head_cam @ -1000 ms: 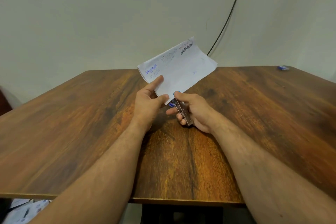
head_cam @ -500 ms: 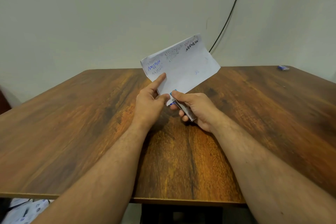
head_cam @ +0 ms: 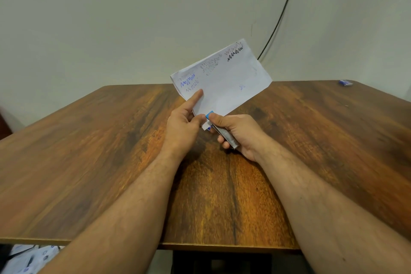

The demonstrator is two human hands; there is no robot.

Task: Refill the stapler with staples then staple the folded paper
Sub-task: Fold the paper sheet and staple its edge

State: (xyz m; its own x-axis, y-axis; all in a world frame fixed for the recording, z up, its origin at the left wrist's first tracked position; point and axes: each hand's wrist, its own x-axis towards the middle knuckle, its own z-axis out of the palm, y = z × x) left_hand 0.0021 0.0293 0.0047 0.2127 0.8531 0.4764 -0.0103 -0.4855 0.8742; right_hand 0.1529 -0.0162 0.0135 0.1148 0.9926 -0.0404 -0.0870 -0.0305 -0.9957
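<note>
A folded white paper [head_cam: 224, 80] with pen scribbles along its top edge is held up over the middle of the wooden table [head_cam: 111, 162]. My left hand [head_cam: 183, 127] pinches its lower left edge, forefinger stretched up along the sheet. My right hand [head_cam: 235, 133] grips a small silver stapler [head_cam: 224, 134] with a blue tip, and its jaws sit over the paper's bottom corner. Whether the jaws are pressed fully together is hidden by my thumb.
A small blue staple box [head_cam: 345, 82] lies at the table's far right corner. A black cable [head_cam: 282, 11] runs down the pale wall behind the paper. Printed papers [head_cam: 26, 258] lie on the floor at bottom left.
Both hands have lifted the paper slightly higher and to the right. The stapler's blue tip has slid further onto the paper's bottom corner.
</note>
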